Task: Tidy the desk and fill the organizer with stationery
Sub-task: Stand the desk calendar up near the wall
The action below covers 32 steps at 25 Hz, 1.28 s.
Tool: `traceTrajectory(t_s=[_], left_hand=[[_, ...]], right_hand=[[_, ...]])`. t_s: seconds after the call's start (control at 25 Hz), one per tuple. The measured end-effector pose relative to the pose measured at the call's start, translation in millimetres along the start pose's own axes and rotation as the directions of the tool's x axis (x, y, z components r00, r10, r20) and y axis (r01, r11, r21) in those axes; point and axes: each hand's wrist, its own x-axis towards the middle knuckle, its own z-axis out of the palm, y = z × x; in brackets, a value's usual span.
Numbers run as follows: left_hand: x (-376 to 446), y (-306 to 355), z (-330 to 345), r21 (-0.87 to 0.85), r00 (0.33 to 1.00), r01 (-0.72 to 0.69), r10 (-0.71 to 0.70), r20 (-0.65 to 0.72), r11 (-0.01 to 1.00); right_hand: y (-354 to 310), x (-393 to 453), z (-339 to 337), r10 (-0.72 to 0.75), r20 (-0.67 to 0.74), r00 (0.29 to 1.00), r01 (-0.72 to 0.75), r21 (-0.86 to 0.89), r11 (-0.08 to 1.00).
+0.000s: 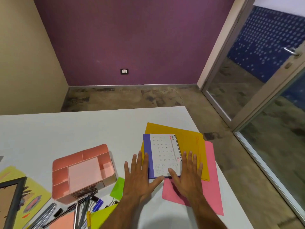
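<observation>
Left hand (142, 176), right hand (188, 176), calendar (165, 154) between

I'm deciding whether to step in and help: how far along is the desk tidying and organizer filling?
Early. Looks done: the yellow folder lies stacked on the pink folder. In hand: the left hand and right hand lie flat, squaring the desk calendar on that stack. Left: the pink organizer holds no stationery; the pens lie loose in front of it.
</observation>
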Motion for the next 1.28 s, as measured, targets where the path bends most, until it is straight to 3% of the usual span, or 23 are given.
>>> traceTrajectory(t_s=[0.24, 0.44, 0.56, 0.64, 0.72, 0.8, 0.88, 1.0, 1.08, 1.2, 1.28], left_hand=[[24.1, -0.6, 41.0, -0.070, 0.983, 0.139, -0.129, 0.127, 0.988], [34.4, 1.9, 54.0, -0.358, 0.979, 0.201, -0.201, 0.037, 0.912], [35.4, 14.7, 50.1, -0.468, 0.965, 0.259, -0.242, 0.097, 0.845], [35.3, 17.7, 47.7, -0.550, 0.959, 0.281, -0.259, 0.118, 0.787], [33.9, 13.8, 44.9, -0.608, 0.959, 0.278, -0.248, 0.135, 0.744], [31.3, 8.1, 40.7, -0.611, 0.964, 0.263, -0.230, 0.134, 0.747], [27.7, 3.6, 33.4, -0.539, 0.967, 0.256, -0.208, 0.149, 0.803], [23.5, 1.1, 18.2, -0.252, 0.955, 0.273, -0.231, 0.186, 0.928], [20.2, 1.6, 5.9, -0.127, 0.984, 0.180, -0.179, 0.022, 0.976], [18.6, -5.7, -6.0, -0.180, 0.962, -0.016, -0.034, -0.271, 0.984], [14.4, -6.6, -18.9, -0.278, 0.946, -0.041, -0.053, -0.320, 0.960]], right_hand=[[19.5, 26.2, 32.5, 0.068, 0.060, 0.996, -0.069, 0.016, 0.997], [8.2, 32.5, 37.3, 0.269, 0.110, 0.957, -0.280, 0.109, 0.954], [-5.0, 38.0, 34.3, 0.394, 0.089, 0.915, -0.404, 0.159, 0.901], [-3.4, 48.9, 34.1, 0.498, 0.133, 0.857, -0.513, 0.325, 0.795], [0.5, 61.1, 29.6, 0.556, 0.267, 0.787, -0.598, 0.552, 0.582], [1.3, 66.8, 16.8, 0.509, 0.435, 0.743, -0.629, 0.715, 0.307], [-3.3, 68.0, -0.7, 0.411, 0.543, 0.733, -0.634, 0.763, 0.122], [-22.9, 69.5, -27.0, 0.345, 0.561, 0.752, -0.604, 0.797, 0.021], [-41.9, 69.4, -46.7, 0.365, 0.522, 0.771, -0.548, 0.836, -0.038], [-66.8, 63.9, -73.0, 0.375, 0.449, 0.811, -0.468, 0.883, -0.044], [-80.6, 59.0, -85.6, 0.352, 0.400, 0.846, -0.420, 0.907, -0.023]])
